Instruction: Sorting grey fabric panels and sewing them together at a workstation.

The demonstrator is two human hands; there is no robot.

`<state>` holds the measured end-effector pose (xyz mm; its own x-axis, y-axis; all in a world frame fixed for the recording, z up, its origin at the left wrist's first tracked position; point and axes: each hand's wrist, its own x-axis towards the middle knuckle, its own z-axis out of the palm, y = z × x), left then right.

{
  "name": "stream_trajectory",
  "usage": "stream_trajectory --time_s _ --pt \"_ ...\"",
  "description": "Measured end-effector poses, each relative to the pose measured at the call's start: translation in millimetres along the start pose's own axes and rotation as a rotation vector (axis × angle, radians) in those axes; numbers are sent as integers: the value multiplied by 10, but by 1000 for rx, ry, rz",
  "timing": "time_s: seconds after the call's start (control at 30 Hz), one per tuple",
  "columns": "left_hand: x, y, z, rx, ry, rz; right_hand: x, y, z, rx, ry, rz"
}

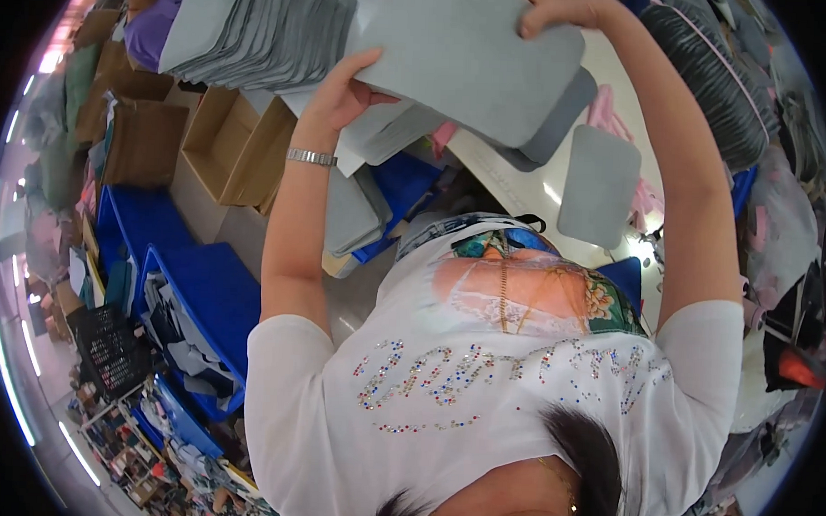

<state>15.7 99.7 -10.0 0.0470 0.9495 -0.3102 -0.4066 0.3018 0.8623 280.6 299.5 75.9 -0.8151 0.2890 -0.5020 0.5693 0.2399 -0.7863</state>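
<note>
A large grey panel with rounded corners [465, 60] is held between my two hands. My left hand [346, 90] closes on its near left edge, the index finger on top and other fingers below. Up at the far right edge, my right hand [563, 8] grips the same panel; part of that hand runs out of the picture. Darker grey material shows beneath the panel's right corner. On the white table [533, 203] lies another rounded grey panel [599, 187], apart from my hands. A fanned stack of grey sheets [266, 34] sits to the left.
An open cardboard box [230, 142] and blue bins [193, 314] of grey pieces are at the left. More grey panels [351, 210] are stacked below my left wrist. Pink cloth [609, 110] lies on the table. A dark tied bundle [710, 77] stands at the far right.
</note>
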Motion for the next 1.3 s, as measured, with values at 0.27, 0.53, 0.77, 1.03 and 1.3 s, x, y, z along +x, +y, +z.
stream_trajectory --time_s 0.27,0.53,0.77,1.03,1.3 --pt "-457 -461 -242 -518 431 136 1530 -846 -127 -514 -171 -14" --pt "-302 -1213 -261 -532 694 85 2608 332 332 -519 525 -244" --pt "-364 -989 -357 -524 542 30 1832 1045 726 183 661 85" --pt "-90 -633 -293 -356 543 30 1760 1261 849 786 475 286" --pt "-61 -888 -233 -224 638 158 1472 832 896 831 494 -12"
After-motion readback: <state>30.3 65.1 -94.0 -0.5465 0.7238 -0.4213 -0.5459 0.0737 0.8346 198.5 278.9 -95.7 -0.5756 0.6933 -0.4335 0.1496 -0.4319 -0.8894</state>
